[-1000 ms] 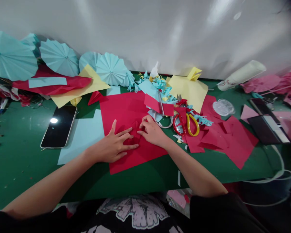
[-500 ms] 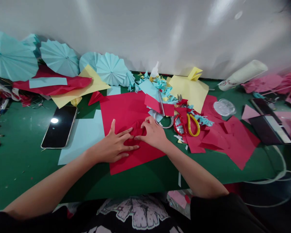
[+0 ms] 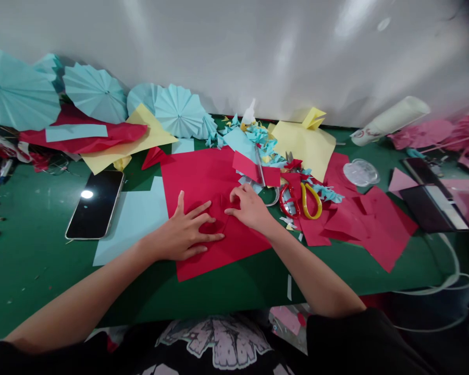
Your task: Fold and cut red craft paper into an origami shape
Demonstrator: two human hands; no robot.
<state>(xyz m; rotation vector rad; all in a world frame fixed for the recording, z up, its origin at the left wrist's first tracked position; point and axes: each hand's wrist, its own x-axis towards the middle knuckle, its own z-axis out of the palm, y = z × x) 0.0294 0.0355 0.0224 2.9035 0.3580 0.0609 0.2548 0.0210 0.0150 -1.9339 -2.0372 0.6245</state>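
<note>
My left hand lies spread with its fingers apart on a folded piece of red paper. That piece rests on a larger red paper sheet, and its outline is hard to make out against the same red. Just to the right is my right hand, fingers curled, with a gap between thumb and forefinger and no paper visible between them. Beyond it, a pair of scissors lies partly under a red strip. Scissors with one red handle and one yellow handle lie to the right.
A phone and light blue paper lie on the left. Pleated blue paper rosettes line the wall. Yellow paper, a glue bottle, red scraps and a clear round lid are behind and to the right.
My right hand has shifted slightly right, away from the folded red paper, and its thumb has moved off that piece. My left hand stays nearly still.
</note>
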